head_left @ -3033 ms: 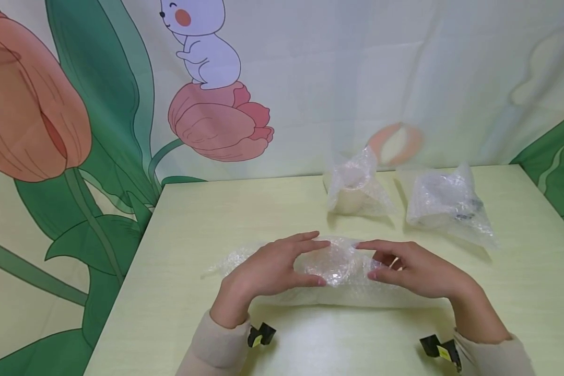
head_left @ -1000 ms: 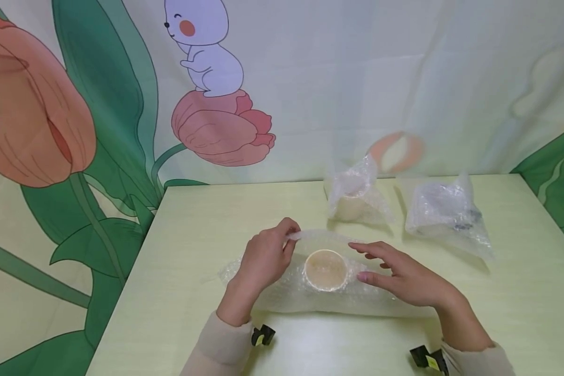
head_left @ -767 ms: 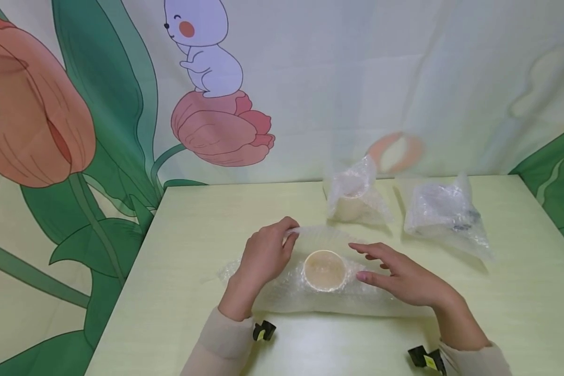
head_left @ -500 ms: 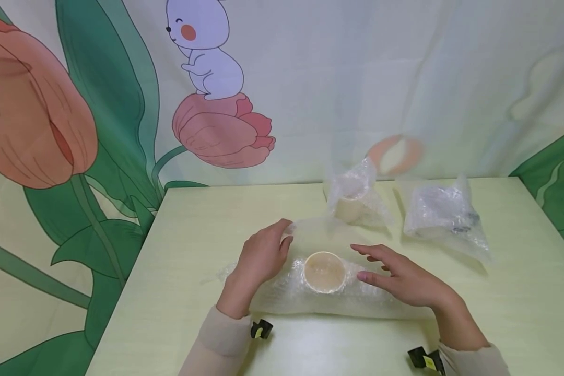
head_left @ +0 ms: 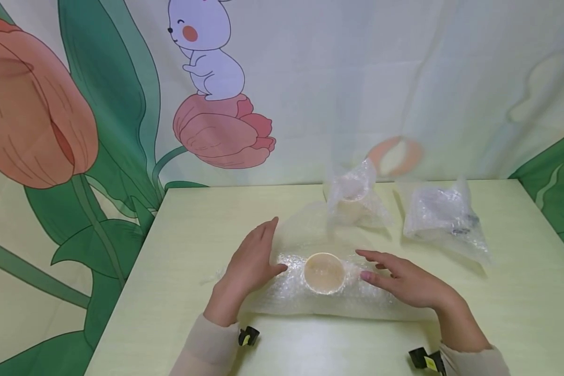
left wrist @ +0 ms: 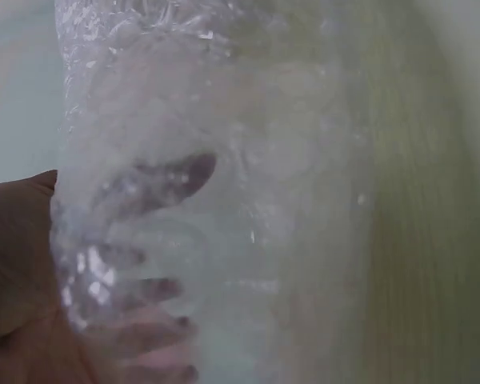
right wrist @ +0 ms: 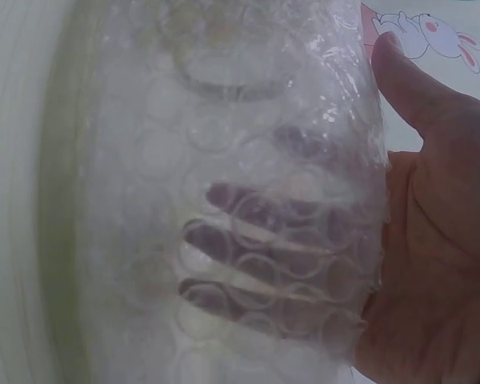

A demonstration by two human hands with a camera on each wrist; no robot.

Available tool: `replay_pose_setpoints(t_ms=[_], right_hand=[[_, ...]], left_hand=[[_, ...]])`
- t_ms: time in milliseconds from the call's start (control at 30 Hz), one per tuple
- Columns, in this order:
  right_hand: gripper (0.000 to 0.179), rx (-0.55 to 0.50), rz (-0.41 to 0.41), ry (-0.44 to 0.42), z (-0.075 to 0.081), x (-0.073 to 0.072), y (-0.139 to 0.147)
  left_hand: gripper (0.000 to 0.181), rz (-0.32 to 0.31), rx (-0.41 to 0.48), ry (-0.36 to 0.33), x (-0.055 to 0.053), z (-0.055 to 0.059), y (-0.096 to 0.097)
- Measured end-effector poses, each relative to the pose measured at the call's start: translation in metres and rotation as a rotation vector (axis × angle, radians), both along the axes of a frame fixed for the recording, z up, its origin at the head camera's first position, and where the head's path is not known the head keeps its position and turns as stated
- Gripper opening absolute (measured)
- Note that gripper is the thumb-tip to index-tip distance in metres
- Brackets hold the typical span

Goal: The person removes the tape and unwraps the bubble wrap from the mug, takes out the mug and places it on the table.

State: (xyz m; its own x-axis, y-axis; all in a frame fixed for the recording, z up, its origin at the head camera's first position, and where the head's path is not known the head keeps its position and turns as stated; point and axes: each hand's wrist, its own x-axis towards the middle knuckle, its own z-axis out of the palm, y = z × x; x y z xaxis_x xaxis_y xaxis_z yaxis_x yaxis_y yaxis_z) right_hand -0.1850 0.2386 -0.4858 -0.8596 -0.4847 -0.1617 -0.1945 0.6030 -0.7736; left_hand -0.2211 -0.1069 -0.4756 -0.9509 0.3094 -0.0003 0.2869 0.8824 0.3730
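Observation:
A sheet of bubble wrap (head_left: 291, 305) lies across the middle of the table, its back flap spread toward the far side. On it sits a small round cream-coloured cup (head_left: 325, 273) with a pale rim. My left hand (head_left: 246, 266) is at the wrap's left part, fingers extended and thumb toward the cup. To the right of the cup is my right hand (head_left: 411, 279), fingers reaching over the wrap, thumb tip near the cup. Both wrist views show bubble wrap (left wrist: 296, 224) in front of the fingers, which show blurred through it.
Two bubble-wrapped bundles stand at the back: one with a cream-coloured thing (head_left: 352, 201) inside, and a bulkier bundle (head_left: 444, 214) to its right. Behind the table (head_left: 192, 224) hangs a printed cloth (head_left: 305, 94) with tulips and a white animal.
The cup, under crumpled wrap at first, shows from above. My left hand pulled the wrap's back edge away, let go and moved left. The right hand stayed beside the cup.

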Motion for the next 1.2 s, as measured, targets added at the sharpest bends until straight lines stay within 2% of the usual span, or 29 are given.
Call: replay_pose_setpoints(t_ms=[167,333,433,533,633,767,933,1067,1200], right_hand=[[0.061,0.024,0.003,-0.018,0.005,0.003,0.001],[0.062,0.044,0.007,-0.051,0.009,0.005,0.002],[0.063,0.061,-0.005,-0.075,0.010,0.005,0.001],[0.063,0.081,-0.007,-0.084,0.011,0.005,0.001],[0.063,0.090,-0.005,-0.097,0.012,0.004,0.001],[0.064,0.095,-0.005,-0.117,0.012,0.004,0.001],[0.063,0.091,0.004,-0.124,0.011,0.004,-0.001],[0.062,0.094,0.003,-0.116,0.011,0.004,-0.003],[0.060,0.104,0.008,-0.100,0.012,0.004,-0.004]], left_hand=[[0.113,-0.074,-0.077,0.074,0.008,0.002,-0.003],[0.114,-0.158,-0.121,0.197,0.017,0.006,-0.004],[0.104,-0.217,-0.137,0.252,0.020,0.009,-0.004],[0.086,-0.261,-0.136,0.252,0.023,0.011,-0.004],[0.066,-0.268,-0.101,0.181,0.023,0.012,-0.004],[0.049,-0.259,-0.071,0.009,0.022,0.011,-0.005],[0.051,-0.245,-0.119,-0.180,0.020,0.006,-0.008],[0.056,-0.245,-0.138,-0.277,0.021,0.004,-0.010],[0.064,-0.234,-0.106,-0.337,0.022,0.004,-0.011]])
